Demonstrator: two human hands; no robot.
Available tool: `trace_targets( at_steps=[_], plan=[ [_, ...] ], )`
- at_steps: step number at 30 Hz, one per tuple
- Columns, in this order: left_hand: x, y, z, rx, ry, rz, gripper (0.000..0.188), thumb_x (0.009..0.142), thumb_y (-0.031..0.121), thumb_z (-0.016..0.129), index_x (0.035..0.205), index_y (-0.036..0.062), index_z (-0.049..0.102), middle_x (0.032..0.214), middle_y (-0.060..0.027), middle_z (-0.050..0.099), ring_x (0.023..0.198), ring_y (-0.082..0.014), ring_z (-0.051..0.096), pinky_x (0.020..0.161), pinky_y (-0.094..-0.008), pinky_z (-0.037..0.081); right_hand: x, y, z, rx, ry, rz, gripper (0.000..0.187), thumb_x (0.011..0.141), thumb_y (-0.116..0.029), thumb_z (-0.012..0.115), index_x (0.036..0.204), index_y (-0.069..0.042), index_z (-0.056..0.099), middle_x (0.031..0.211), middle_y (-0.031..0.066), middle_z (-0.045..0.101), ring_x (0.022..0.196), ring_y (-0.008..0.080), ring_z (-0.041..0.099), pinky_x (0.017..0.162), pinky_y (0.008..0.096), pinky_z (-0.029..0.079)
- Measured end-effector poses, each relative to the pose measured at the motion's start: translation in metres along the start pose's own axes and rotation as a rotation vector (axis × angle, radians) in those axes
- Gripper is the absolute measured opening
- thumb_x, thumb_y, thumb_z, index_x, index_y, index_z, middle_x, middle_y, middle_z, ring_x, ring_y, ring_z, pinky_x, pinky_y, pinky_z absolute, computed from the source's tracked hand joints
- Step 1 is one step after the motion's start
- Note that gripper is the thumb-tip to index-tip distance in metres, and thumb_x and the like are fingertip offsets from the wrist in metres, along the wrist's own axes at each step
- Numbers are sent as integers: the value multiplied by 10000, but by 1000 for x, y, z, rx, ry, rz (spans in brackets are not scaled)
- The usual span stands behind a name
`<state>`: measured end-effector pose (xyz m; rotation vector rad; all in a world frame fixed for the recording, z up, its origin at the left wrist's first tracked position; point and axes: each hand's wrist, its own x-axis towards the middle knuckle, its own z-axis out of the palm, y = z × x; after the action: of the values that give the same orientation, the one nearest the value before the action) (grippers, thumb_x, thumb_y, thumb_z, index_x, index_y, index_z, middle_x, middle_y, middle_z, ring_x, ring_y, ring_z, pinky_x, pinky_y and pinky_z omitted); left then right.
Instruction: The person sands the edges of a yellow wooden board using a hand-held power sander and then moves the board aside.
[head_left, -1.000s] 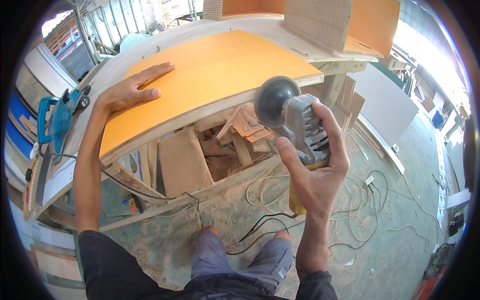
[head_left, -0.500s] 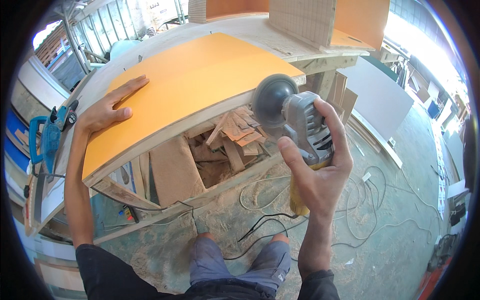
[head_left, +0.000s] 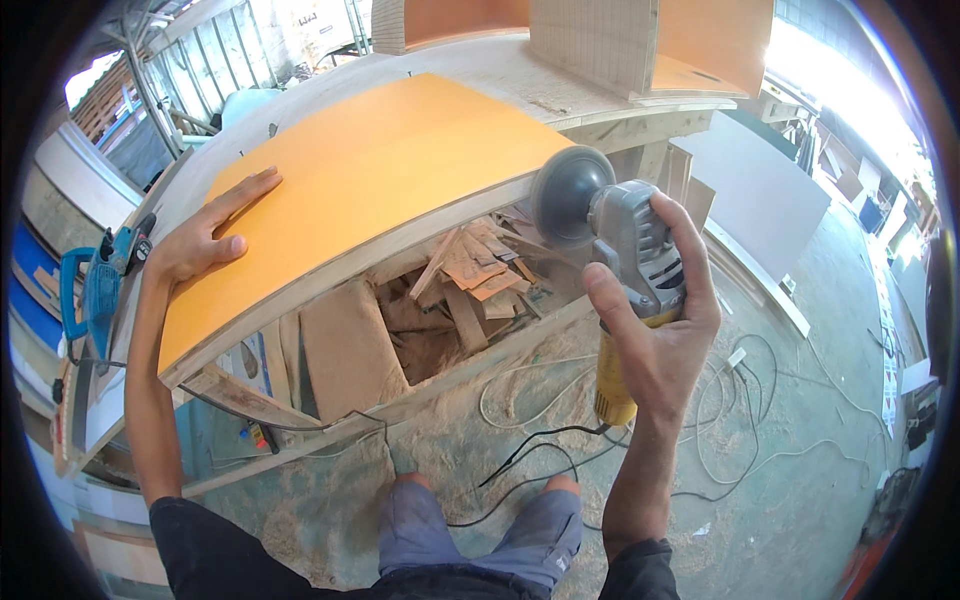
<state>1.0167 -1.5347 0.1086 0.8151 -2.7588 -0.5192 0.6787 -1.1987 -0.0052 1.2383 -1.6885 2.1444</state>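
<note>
At left on the orange-faced wooden panel (head_left: pixel 370 190), left hand (head_left: pixel 203 240) rests, thumb wide of fingers; right hand (head_left: pixel 662 345) grips yellow-and-grey disc power tool (head_left: pixel 637 240).

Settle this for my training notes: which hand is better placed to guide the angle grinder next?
Likely the right hand: it grips the angle grinder, whose dark disc is near the orange panel. The left hand rests on that panel.
</note>
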Motion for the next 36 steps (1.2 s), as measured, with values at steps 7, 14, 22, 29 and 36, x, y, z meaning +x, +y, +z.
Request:
trace_targets(
  at_steps=[7,14,22,29,36],
  plan=[
    [1,8,-2,-20,-16,7,1267,654,923,682,1603,115,455,1709,-177,311,1606,-384,198,1302,-526,125,8,2,-13,75,44,104,671,797,-135,873,1421,-79,636,1221,103,672,1139,209,664,948,362,568],
    [0,-3,-4,11,-17,41,1210,722,908,651,1612,117,438,1715,-172,300,1611,-362,193,1307,-504,122,-29,-2,-16,-117,54,-234,708,753,-160,900,1413,-113,648,1227,164,656,1070,278,711,855,377,625],
    [2,9,-3,28,-42,44,1211,743,908,629,1623,104,413,1718,-184,286,1613,-363,183,1308,-495,118,-58,-59,31,-65,-166,-238,711,701,-175,929,1371,-162,690,1245,198,621,1048,293,711,798,404,638],
    [-10,-4,-9,-6,-79,127,1034,891,751,632,1642,92,368,1719,-172,293,1614,-328,188,1311,-444,117,-85,-91,52,-51,-295,-253,705,681,-154,933,1349,-171,710,1242,198,624,1026,299,719,778,395,636],
    [2,-9,0,102,-35,146,930,947,705,607,1651,149,363,1726,-137,288,1607,-308,206,1314,-434,139,-133,-124,80,-75,-342,-283,701,683,-125,920,1344,-83,693,1241,210,630,1063,318,686,846,417,593]
  ],
)
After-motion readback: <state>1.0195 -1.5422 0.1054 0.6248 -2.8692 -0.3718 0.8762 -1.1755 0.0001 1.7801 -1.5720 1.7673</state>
